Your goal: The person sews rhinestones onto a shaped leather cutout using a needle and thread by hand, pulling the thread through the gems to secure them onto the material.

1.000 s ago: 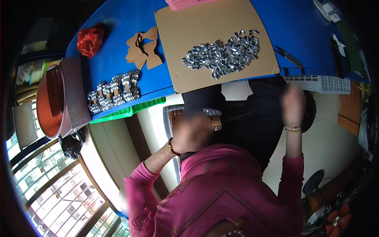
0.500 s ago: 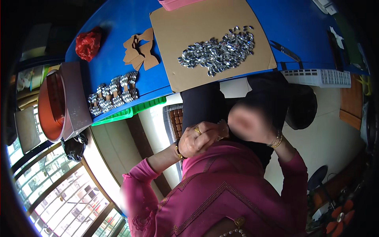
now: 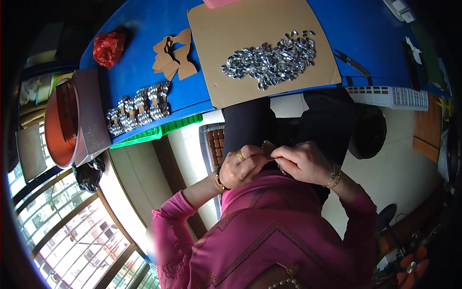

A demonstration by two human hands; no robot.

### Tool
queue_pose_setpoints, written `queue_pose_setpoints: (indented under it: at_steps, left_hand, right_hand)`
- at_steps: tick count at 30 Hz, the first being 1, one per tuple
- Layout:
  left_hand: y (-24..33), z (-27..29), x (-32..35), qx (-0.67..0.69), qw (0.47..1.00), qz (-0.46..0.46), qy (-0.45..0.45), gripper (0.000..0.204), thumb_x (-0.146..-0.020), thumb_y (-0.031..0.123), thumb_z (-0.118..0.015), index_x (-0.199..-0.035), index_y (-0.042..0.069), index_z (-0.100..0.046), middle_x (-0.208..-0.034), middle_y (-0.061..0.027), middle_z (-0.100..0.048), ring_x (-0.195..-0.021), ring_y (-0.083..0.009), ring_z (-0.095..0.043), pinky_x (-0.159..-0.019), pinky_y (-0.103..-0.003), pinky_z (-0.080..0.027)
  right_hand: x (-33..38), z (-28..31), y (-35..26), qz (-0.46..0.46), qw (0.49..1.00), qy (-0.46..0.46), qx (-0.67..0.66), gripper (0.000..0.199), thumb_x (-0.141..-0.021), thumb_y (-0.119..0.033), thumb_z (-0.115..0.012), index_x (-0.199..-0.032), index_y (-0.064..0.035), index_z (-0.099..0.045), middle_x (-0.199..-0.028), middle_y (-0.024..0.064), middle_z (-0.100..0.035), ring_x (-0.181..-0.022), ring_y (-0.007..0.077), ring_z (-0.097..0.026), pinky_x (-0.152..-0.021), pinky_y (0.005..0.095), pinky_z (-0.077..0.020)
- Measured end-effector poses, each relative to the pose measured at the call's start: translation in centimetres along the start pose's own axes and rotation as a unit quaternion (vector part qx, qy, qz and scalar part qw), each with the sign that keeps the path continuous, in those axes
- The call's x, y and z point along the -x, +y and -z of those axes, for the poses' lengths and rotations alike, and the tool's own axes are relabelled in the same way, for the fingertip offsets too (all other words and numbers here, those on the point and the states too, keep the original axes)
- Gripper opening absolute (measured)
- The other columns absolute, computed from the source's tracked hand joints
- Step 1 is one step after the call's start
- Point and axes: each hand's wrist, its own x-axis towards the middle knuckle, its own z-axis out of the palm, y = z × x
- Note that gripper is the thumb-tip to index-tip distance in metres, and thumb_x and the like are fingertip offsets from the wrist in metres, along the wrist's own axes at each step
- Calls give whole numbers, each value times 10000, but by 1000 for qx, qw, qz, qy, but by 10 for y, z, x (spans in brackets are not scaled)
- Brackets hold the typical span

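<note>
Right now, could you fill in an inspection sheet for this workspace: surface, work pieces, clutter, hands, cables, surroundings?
Surface: blue table, with a light-brown board on it.
Work pieces: loose silver stones heaped on the board; brown cut-outs and stone-covered pieces to its left.
Clutter: crumpled red bag; dark scissors-like tool.
Hands: left hand holds a small piece, mostly hidden; right hand has its fingertips at it, grip unclear.
Cables: nothing clearly seen.
Surroundings: white basket, green basket, barred window.
</note>
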Motion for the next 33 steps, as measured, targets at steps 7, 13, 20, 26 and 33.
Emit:
queue_pose_setpoints:
  at_steps: [7, 13, 20, 26, 33]
  left_hand:
    - [-1, -8, 3, 7, 998, 16, 56, 373, -702, 3, -721, -1021, 17, -530, -869, -97, -611, -625, -215, -629, -428, -292, -488]
    - [-1, -9, 4, 6, 998, 9, 57, 384, -700, 0, -721, -1029, 12, -523, -874, -101, -613, -633, -223, -633, -430, -294, -488]
    - [1, -9, 2, 11, 998, 12, 68, 296, -690, -16, -712, -946, 17, -567, -876, -103, -602, -640, -228, -634, -455, -294, -508]
    - [1, -5, 2, 20, 998, 14, 52, 224, -687, -24, -701, -875, 21, -589, -895, -101, -592, -628, -224, -629, -464, -295, -517]
    - [0, -4, 4, 28, 998, 9, 50, 205, -689, -25, -696, -861, 18, -592, -909, -103, -587, -621, -222, -625, -460, -298, -518]
  right_hand:
    - [2, 1, 0, 30, 999, -8, 27, 105, -803, -93, -611, -907, -102, -617, -556, 72, -579, -501, 213, -606, -464, 325, -478]
    - [4, 2, -1, 22, 999, -19, 31, 110, -794, -83, -626, -903, -96, -634, -594, 76, -602, -519, 215, -614, -481, 317, -490]
    - [3, 2, -1, 18, 999, -30, 28, 118, -787, -68, -627, -903, -86, -632, -598, 79, -605, -522, 214, -616, -484, 313, -492]
    - [1, 1, -2, 28, 999, -14, 20, 114, -785, -64, -630, -898, -82, -632, -604, 79, -608, -526, 214, -617, -490, 311, -494]
    - [-2, 0, -3, 40, 999, -7, 16, 98, -793, -71, -595, -885, -99, -612, -592, 54, -602, -523, 211, -616, -490, 330, -493]
